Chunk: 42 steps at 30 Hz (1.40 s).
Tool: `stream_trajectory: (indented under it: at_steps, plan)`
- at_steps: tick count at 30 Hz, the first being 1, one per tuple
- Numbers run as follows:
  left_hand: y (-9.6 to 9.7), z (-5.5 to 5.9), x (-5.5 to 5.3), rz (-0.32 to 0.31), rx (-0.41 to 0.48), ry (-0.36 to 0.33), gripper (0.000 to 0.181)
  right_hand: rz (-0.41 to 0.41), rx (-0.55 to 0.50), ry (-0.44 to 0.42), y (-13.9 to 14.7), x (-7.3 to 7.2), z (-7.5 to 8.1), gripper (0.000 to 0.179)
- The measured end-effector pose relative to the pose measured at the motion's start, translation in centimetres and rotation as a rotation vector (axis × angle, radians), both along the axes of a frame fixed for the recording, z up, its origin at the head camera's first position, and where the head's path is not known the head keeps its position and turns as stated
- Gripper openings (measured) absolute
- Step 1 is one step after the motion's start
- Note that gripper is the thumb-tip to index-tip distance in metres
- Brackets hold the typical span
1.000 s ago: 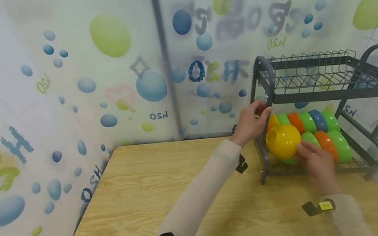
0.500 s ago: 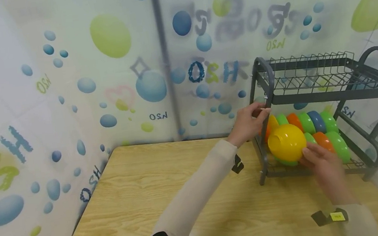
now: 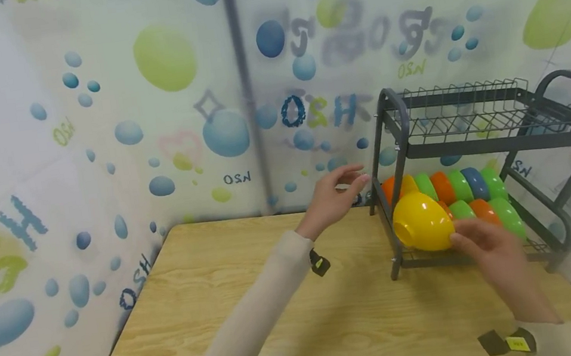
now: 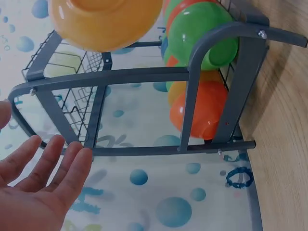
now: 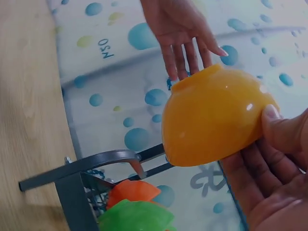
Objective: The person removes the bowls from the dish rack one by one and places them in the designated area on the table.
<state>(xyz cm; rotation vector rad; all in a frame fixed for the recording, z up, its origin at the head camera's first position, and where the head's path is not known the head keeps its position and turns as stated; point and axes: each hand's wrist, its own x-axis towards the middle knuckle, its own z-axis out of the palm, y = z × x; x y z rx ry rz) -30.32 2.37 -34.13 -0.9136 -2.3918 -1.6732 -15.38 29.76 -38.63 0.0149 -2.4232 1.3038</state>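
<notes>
A yellow bowl (image 3: 421, 223) is pinched at its rim by my right hand (image 3: 499, 261), in front of the lower tier of a dark metal dish rack (image 3: 497, 143). The right wrist view shows the thumb on the outside of the same bowl (image 5: 216, 120), with the other fingers beneath it. My left hand (image 3: 329, 202) hovers to the left of the rack and holds nothing. Its fingers (image 4: 72, 166) are spread and relaxed in the left wrist view. Behind the yellow bowl, green, orange and blue bowls (image 3: 460, 185) stand on edge in two rows on the lower tier.
The rack's upper wire tier (image 3: 466, 112) sits above the bowls. Its left side frame (image 4: 139, 74) stands between my left hand and the stacked bowls. The wooden table (image 3: 236, 298) stretches left of the rack, with a patterned curtain (image 3: 192, 124) behind it.
My left hand has come away from the rack's left post and moved left. My right hand has tilted the yellow bowl and shifted it slightly left and toward me.
</notes>
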Motion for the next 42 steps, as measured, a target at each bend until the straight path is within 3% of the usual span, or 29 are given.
stream_trajectory:
  at_steps: [3,7,11,15,21,26,33,38,42]
  plan:
    - [-1.5,-0.1,0.8,0.002,0.021,0.026,0.045,0.032,0.094,0.136,-1.2,0.1,0.6,0.019]
    - [-3.0,-0.2,2.1,-0.021,0.037,0.086,0.047,0.079,0.157,0.249,-2.6,0.3,1.4,0.020]
    - [-3.9,-0.2,3.7,-0.069,0.032,0.171,0.049,0.161,0.203,0.396,-3.6,0.1,1.8,0.028]
    - [-4.5,-0.3,5.3,-0.091,-0.036,0.302,0.051,0.246,0.303,0.540,-4.6,-0.5,2.1,0.037]
    - [-5.8,-0.9,7.5,-0.131,-0.111,0.447,0.053,0.405,0.369,0.582,-5.9,-0.8,2.1,0.039]
    - [-6.8,-1.2,8.6,-0.188,-0.161,0.550,0.049,0.512,0.414,0.625,-7.0,-0.7,2.0,0.046]
    - [-8.0,-1.9,9.7,-0.225,-0.240,0.630,0.033,0.556,0.527,0.737,-8.4,-0.7,1.6,0.055]
    - [-8.6,-2.0,10.4,-0.219,-0.283,0.712,0.020,0.576,0.537,0.852,-9.0,-1.1,1.3,0.055]
    - [-9.1,-2.0,10.7,-0.244,-0.299,0.728,0.014,0.585,0.519,0.872,-9.2,-1.2,1.0,0.055]
